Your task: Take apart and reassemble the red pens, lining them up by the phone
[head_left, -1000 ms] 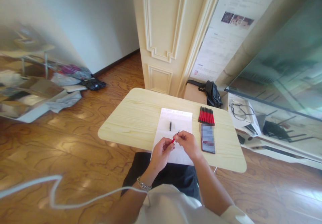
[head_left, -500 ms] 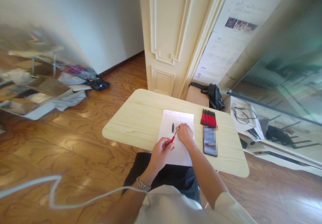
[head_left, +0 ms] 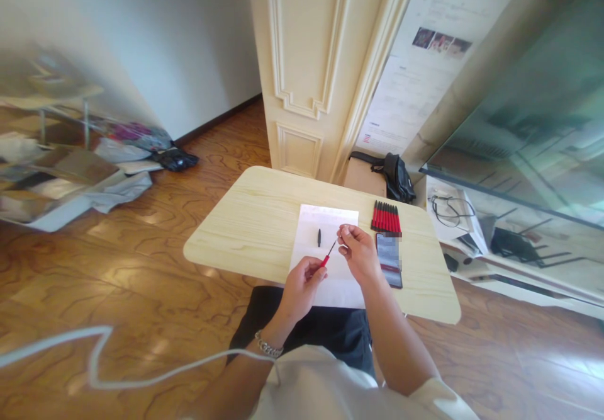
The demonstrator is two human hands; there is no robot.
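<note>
My left hand [head_left: 302,286] is closed around a red pen barrel [head_left: 324,261] above the paper. From the barrel's upper end sticks a thin dark refill [head_left: 333,245], slanting up to the right. Just beyond its tip, my right hand [head_left: 361,253] is closed in a pinch, apart from the refill. Whatever is between those fingertips is too small to make out. A black tapered pen piece [head_left: 319,238] lies on the white sheet of paper [head_left: 333,293], left of the right hand.
Red pens with black ends [head_left: 385,217] lie in a row on the pale wooden table [head_left: 236,218]. Below them is a phone [head_left: 389,259], partly behind my right hand. A black bag [head_left: 399,177] sits beyond the far edge. A white cable [head_left: 189,369] crosses at lower left.
My right hand has lifted and moved slightly right, off the refill's tip, with its fingertips now turned up. The left hand still holds the barrel in about the same place.
</note>
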